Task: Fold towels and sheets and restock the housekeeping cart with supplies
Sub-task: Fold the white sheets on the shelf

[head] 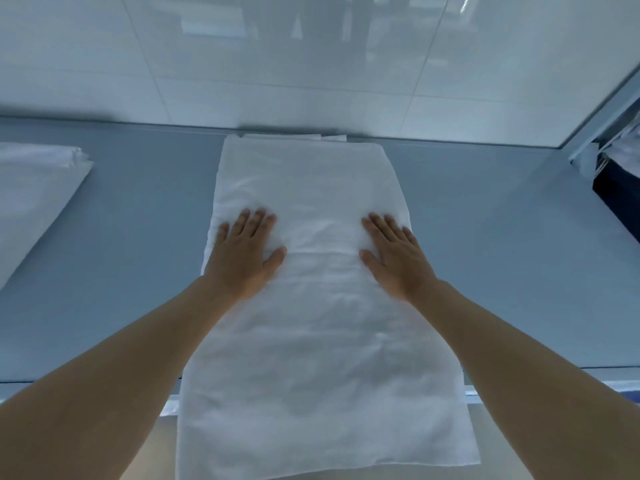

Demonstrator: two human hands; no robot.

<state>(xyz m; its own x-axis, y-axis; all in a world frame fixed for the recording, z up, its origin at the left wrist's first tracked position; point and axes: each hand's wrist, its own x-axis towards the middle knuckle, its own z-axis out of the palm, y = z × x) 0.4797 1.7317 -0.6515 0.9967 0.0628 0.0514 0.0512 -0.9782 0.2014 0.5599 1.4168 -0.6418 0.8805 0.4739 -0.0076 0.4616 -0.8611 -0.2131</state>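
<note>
Two bare hands lie flat on a long white towel spread lengthwise down the middle of a grey-blue table. Far to the left, partly cut off by the edge of the view, a folded white sheet rests on the same table, well apart from the towel. The left hand presses palm-down near the towel's left edge, fingers straight and close together, thumb angled toward the centre. The right hand presses palm-down near the right edge, level with the other, fingers straight, thumb angled inward; neither hand grips anything, and a stretch of wrinkled cloth lies between them. The towel's far end reaches almost to the white tiled wall, where the corner of another white layer shows just behind it. Its near end hangs over the near edge of the table. At the far right, a dark cart holding pale items stands beside the table; its contents are too blurred to tell
</note>
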